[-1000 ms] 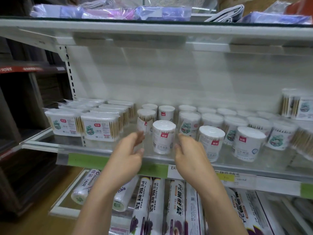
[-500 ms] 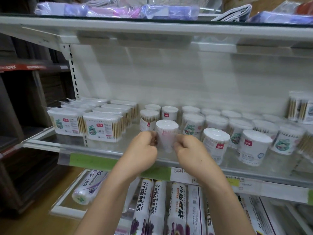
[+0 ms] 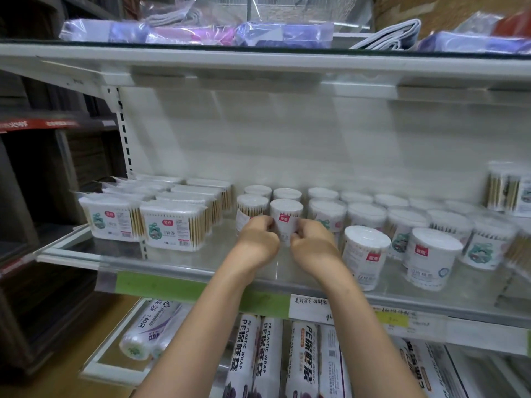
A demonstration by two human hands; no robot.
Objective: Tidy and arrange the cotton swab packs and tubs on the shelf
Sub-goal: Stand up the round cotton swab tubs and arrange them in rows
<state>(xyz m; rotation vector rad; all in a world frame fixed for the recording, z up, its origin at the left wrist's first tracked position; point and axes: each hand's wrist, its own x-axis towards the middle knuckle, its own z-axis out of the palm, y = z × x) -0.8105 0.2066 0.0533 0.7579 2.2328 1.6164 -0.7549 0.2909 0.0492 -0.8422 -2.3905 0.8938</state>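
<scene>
A round white cotton swab tub point(image 3: 286, 216) with a red label stands upright on the glass shelf point(image 3: 178, 262), beside another tub point(image 3: 250, 206) in the second row. My left hand point(image 3: 258, 239) grips its left side and my right hand point(image 3: 311, 244) grips its right side, fingers curled round it. Rectangular swab packs point(image 3: 172, 224) sit in rows at the shelf's left. Several more round tubs point(image 3: 365, 251) fill the right part of the shelf.
The shelf's front rail carries a green strip point(image 3: 184, 288) and price tags point(image 3: 310, 307). Below lie rolls of plastic wrap point(image 3: 258, 357). Bagged goods point(image 3: 198, 33) rest on the upper shelf. Swab packs point(image 3: 508, 191) are stacked at the far right.
Both hands closed round the front tub and moved it back toward the row of tubs behind; the view has shifted slightly closer.
</scene>
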